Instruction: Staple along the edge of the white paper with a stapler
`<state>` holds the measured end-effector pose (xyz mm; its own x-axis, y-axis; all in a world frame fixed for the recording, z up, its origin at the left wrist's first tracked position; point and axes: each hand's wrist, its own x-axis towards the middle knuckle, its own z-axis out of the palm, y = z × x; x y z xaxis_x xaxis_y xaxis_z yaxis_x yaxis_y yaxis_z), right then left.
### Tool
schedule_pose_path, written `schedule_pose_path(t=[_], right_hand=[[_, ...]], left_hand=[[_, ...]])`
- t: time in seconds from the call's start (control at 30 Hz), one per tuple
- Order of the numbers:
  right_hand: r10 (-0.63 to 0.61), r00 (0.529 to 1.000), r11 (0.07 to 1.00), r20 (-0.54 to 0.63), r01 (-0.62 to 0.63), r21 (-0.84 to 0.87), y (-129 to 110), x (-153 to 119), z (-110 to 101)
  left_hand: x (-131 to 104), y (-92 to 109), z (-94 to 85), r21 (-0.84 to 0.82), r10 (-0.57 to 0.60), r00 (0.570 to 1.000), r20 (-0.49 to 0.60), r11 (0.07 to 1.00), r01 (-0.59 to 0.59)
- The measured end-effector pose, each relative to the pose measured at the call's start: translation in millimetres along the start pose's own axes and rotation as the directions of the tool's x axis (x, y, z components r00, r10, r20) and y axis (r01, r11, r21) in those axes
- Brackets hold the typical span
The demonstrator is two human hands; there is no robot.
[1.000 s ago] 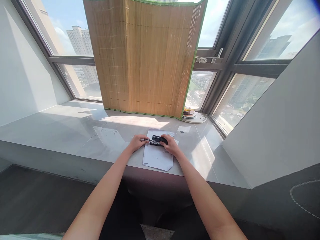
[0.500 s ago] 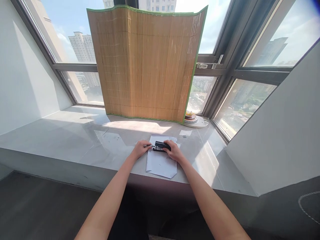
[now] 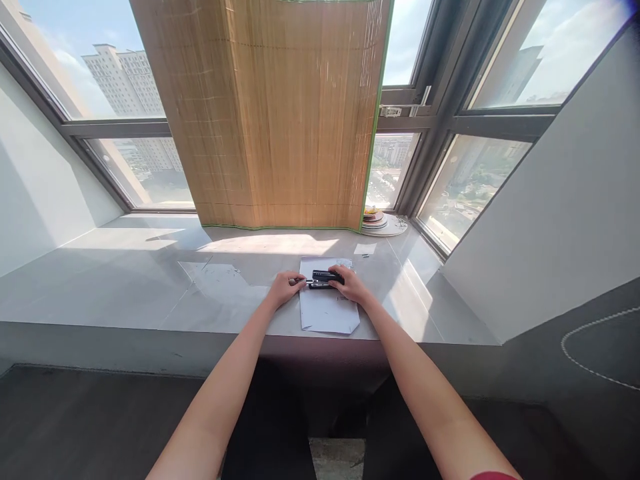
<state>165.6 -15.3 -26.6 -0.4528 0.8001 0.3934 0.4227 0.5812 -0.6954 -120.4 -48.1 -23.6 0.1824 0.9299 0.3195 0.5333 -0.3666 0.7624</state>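
A black stapler lies sideways over white paper on the sill. Its right end is gripped by my right hand, fingers on top and thumb at the near side. From the left, my left hand pinches a slim metal rod-like piece whose tip meets the stapler's left end. Whether that piece is a separate tool or part of the stapler I cannot tell. The stapler's two halves look slightly apart there.
Small bits and a pale scrap lie behind the paper to the right. A bamboo mat stands against the window. Stacked plates sit beside its lower right corner. The sill's front edge runs just before the paper.
My view has tilted down and shifted slightly. Both hands keep their hold at the stapler, with little visible movement between them.
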Motion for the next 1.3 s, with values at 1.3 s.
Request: schedule_pose_path(t=[1.3], right_hand=[[-0.032,0.999,0.999,-0.002,0.032,-0.017,2.3,0.8,-1.2]], left_hand=[[-0.5,8.5,0.0,0.006,0.038,0.999,0.017,0.999,-0.038]])
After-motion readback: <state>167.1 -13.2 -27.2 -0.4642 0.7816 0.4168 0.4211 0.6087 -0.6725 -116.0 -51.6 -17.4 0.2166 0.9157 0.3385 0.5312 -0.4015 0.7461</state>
